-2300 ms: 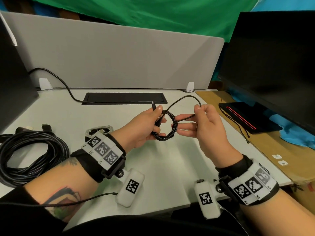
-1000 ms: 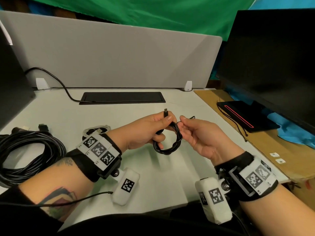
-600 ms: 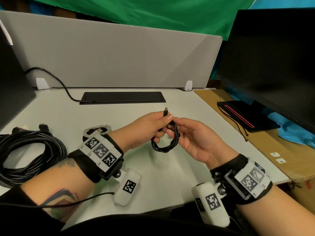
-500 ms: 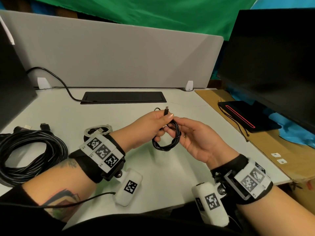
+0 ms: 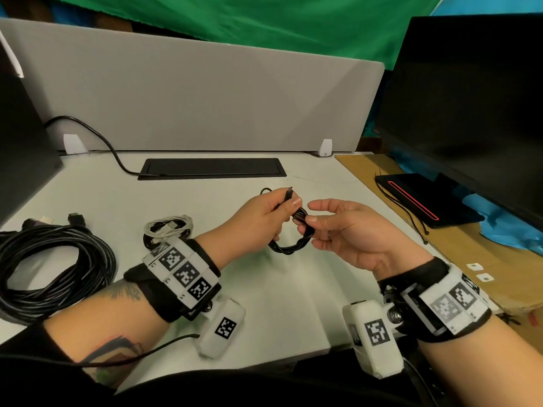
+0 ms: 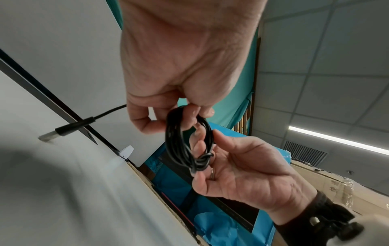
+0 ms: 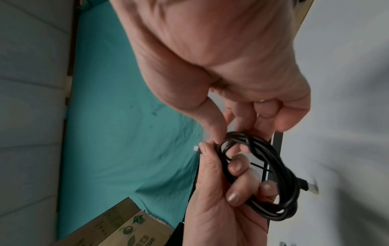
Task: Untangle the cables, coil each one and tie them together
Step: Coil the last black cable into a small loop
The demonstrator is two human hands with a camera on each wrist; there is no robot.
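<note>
i see both hands up above the counter (image 5: 152, 201), sharing one small black cable coil (image 5: 291, 236). my left hand (image 5: 264, 212) has its fingers curled through the loop, and its thumb and forefinger pinch one plug end (image 5: 289, 193) that sticks up past the knuckles. my right hand (image 5: 349, 233) is palm up, its thumb and fingers closed on the right side of the same coil where the strands look wrapped around each other. in the left wrist view the other plug (image 6: 63, 131), a metal-tipped one, hangs free off the coil toward the counter. the coil is in the air, not touching the counter.

on the counter to the left lies a big black cable bundle (image 5: 50, 268), already looped. nearer my left wrist lies a white cable coil (image 5: 169, 227), sitting on a dark one i can barely see. a monitor (image 5: 470, 107) stands at the right.
</note>
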